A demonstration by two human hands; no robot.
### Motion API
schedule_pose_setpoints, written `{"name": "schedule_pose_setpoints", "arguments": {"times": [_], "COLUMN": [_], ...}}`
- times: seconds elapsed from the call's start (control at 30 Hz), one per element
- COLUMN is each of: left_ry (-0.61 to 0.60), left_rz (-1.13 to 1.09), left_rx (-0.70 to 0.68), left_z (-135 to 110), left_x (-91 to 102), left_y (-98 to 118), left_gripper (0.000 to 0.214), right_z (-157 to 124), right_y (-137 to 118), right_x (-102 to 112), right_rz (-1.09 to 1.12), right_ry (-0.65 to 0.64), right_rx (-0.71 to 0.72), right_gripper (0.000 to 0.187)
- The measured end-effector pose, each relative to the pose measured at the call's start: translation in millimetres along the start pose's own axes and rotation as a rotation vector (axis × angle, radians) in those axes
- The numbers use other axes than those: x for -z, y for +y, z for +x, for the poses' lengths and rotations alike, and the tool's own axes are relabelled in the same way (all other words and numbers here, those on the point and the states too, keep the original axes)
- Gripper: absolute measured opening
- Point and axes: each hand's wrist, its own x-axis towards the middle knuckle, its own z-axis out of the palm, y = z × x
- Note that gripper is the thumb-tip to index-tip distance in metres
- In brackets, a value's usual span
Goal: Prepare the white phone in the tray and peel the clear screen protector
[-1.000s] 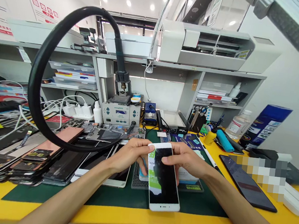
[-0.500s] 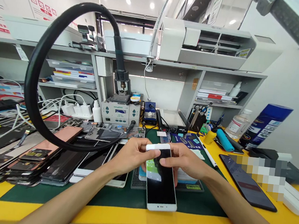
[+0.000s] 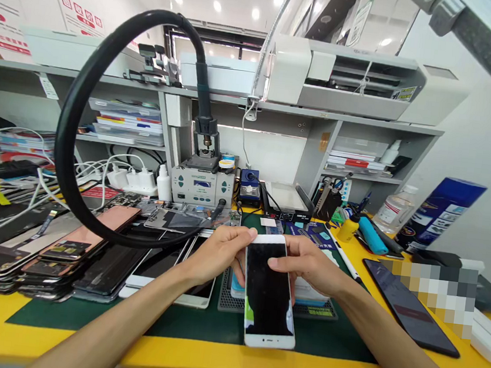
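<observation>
A white-framed smartphone (image 3: 268, 305) with a dark, glossy screen is held up by both hands, its bottom edge toward me. My left hand (image 3: 224, 255) grips its upper left corner, thumb on the top edge and fingers curled behind. On the other side, my right hand (image 3: 311, 265) is closed around the upper right edge, its thumb lying over the screen and its fingers mostly hidden behind the phone. Under and behind the phone lies a grey perforated tray (image 3: 227, 297) with light blue and clear pieces, partly covered by the hands.
A green mat (image 3: 176, 325) covers part of the yellow bench (image 3: 189, 366). Stacked phones (image 3: 105, 271) lie left, beneath a looping black hose (image 3: 66, 128) from a grey rework station (image 3: 203, 186). To the right are a dark tablet (image 3: 408, 309), a yellow bottle (image 3: 348, 228) and a blue can (image 3: 441, 215).
My left thumb has moved off the screen to the phone's top left corner. The phone is tilted a little differently, so its green reflection has shifted lower. The whole view has shifted slightly.
</observation>
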Motion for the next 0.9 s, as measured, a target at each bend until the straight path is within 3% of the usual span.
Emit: {"name": "schedule_pose_setpoints", "arguments": {"times": [0.33, 0.57, 0.9], "left_ry": [-0.072, -0.120, -0.154], "left_rz": [0.013, -0.166, -0.205], "left_rx": [-0.006, 0.002, -0.031], "left_z": [-2, -2, -2], "left_x": [5.4, 8.2, 11.3], "left_y": [5, 5, 3], "left_gripper": [0.037, 0.022, 0.023], "right_z": [-1, 1, -1], "right_y": [3, 4, 4], "right_x": [2, 5, 6], "right_rz": [-0.058, -0.090, -0.100], "right_ry": [0.032, 0.095, 0.104], "right_rx": [0.034, 0.110, 0.124], "right_gripper": [0.043, 0.039, 0.035]}}
